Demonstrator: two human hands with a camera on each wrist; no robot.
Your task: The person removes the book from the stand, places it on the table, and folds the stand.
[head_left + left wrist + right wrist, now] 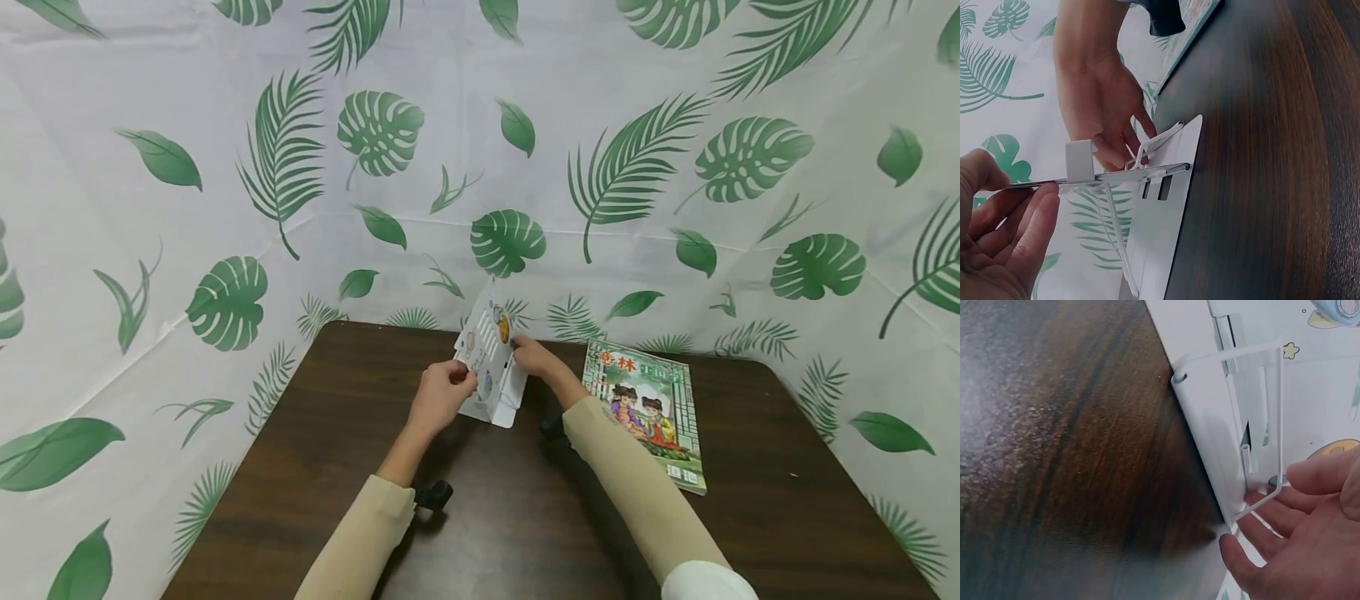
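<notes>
A white metal book stand with cartoon prints and slots stands partly unfolded on the dark table. My left hand pinches the edge of its upright panel between thumb and fingers; the left wrist view shows that panel edge-on. At the stand's other side is my right hand. Its thumb and fingers pinch the corner of a white wire bracket, which is raised from the stand's base. In the head view the panel hides most of the bracket.
A magazine with a green illustrated cover lies to the right of the stand, near my right forearm. The brown wooden table meets a white leaf-patterned cloth at the back and sides.
</notes>
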